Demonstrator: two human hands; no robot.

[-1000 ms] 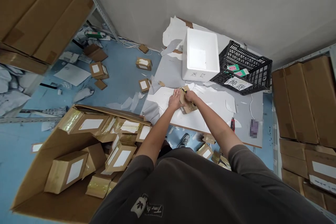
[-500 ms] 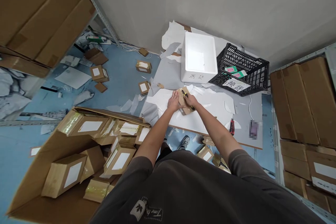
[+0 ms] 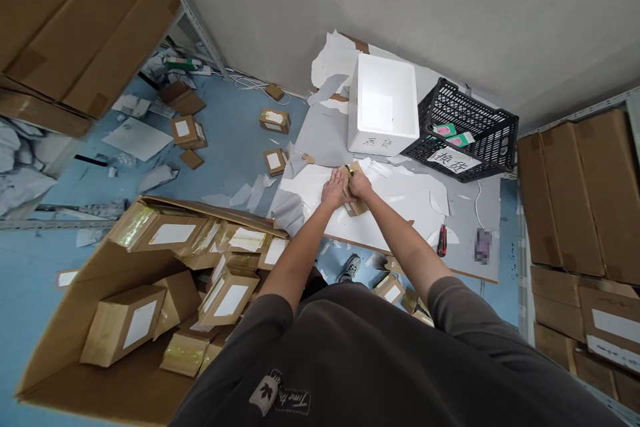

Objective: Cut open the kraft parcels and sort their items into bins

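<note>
A small taped cardboard box lies on white paper on the table in front of me. My left hand grips it from the left, fingers stretched along its side and thumb across the near part. In my right hand is a yellow and black box cutter, held at the far part of the box top. The fingers of that hand are closed round the handle, and its blade cannot be made out. Both hands nearly touch and hide much of the box.
Behind the box stand a white foam bin and a black plastic crate. A red and black cutter lies at the table's right. On my left, a large open carton holds several boxes. Small boxes and paper scraps litter the floor.
My right hand has moved away from me and slightly left along the box with the box cutter, closer to my left hand. The view has shifted slightly.
</note>
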